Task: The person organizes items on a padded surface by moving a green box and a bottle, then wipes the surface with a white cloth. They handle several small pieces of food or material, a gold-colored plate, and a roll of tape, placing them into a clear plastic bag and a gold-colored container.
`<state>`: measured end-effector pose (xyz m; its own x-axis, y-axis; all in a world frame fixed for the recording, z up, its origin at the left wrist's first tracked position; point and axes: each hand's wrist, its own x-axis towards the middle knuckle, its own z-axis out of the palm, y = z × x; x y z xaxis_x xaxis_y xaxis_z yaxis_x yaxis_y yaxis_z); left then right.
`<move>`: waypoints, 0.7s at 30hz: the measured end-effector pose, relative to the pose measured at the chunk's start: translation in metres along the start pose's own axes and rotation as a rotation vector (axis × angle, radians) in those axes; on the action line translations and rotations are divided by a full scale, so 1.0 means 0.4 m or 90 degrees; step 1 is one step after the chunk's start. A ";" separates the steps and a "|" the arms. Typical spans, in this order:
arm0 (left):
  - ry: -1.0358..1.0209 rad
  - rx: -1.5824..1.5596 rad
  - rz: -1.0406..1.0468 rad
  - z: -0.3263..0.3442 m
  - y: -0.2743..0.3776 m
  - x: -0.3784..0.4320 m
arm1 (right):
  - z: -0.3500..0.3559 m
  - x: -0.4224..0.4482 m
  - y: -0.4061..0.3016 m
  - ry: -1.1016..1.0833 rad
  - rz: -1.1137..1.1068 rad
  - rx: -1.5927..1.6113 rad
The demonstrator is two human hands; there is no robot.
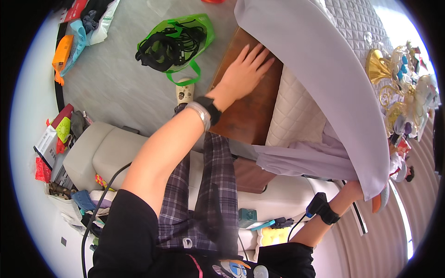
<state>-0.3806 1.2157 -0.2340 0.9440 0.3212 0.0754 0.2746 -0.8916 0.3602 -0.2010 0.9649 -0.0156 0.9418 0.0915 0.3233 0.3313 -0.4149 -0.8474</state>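
Note:
My left hand [245, 71] rests palm down on the reddish-brown wooden tabletop [243, 116], fingers spread and holding nothing. Its fingertips come near the edge of a lavender-grey cloth [313, 59]. That cloth is lifted in a long curved fold across the right side. Low on the right, my right hand [350, 190] grips the cloth's edge, and the fold hides most of its fingers. Beneath the raised cloth, a cream quilted cover [295, 107] lies over part of the tabletop. More of the lavender cloth hangs in creases at the table's near side.
A green bag [208, 33] filled with black cables stands on the grey floor [114, 76]. A pale sofa [118, 142] runs behind my legs. Gold ornaments [377, 66] and several small items crowd the far right. Bags and clothes line the left wall.

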 end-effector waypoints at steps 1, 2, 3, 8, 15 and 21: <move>0.007 0.007 0.003 0.003 -0.012 0.031 | -0.007 0.004 -0.007 0.005 -0.007 -0.002; 0.013 0.015 0.005 0.003 -0.022 0.052 | -0.010 0.005 -0.011 0.007 -0.010 -0.001; -0.018 0.040 0.010 0.004 -0.027 0.069 | -0.017 0.012 -0.015 0.012 -0.012 -0.002; -0.098 0.080 0.099 -0.005 -0.011 0.071 | -0.028 0.018 -0.012 0.018 -0.009 0.004; -0.161 0.050 0.302 0.033 0.099 -0.113 | -0.027 0.001 -0.007 0.010 0.005 0.011; -0.183 -0.053 0.439 0.014 0.115 -0.266 | -0.032 -0.017 -0.014 0.007 0.007 0.005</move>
<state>-0.4675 1.1389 -0.2306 0.9105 -0.4078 0.0679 -0.4006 -0.8296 0.3889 -0.2101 0.9549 -0.0075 0.9450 0.0772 0.3179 0.3208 -0.4091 -0.8542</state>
